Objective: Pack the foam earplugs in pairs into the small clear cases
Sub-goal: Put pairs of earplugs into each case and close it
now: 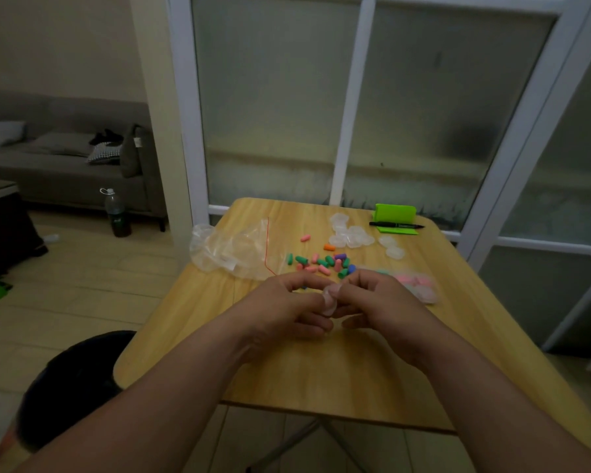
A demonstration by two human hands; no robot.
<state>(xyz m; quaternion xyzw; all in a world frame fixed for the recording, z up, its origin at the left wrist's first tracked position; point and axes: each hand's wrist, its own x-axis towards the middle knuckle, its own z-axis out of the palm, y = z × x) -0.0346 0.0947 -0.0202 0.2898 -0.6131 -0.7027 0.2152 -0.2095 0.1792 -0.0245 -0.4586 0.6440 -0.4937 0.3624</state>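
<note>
Both hands meet over the middle of the wooden table (321, 370). My left hand (287, 308) and my right hand (376, 302) pinch one small clear case (330, 300) between their fingertips; what is inside it is hidden. Just beyond the fingers lies a loose heap of foam earplugs (325, 262) in green, pink, purple and blue, with a pink earplug (305, 238) and an orange earplug (329, 247) farther back. Several empty clear cases (350, 235) are clustered at the back. To the right, a clear bag (415, 285) holds cases with pink plugs.
An opened clear zip bag (232, 249) with a red strip lies at the table's left. A black marker (396, 226) rests on green sticky notes by a green holder (394, 213) at the back right. A black stool (75, 380) stands left of the table.
</note>
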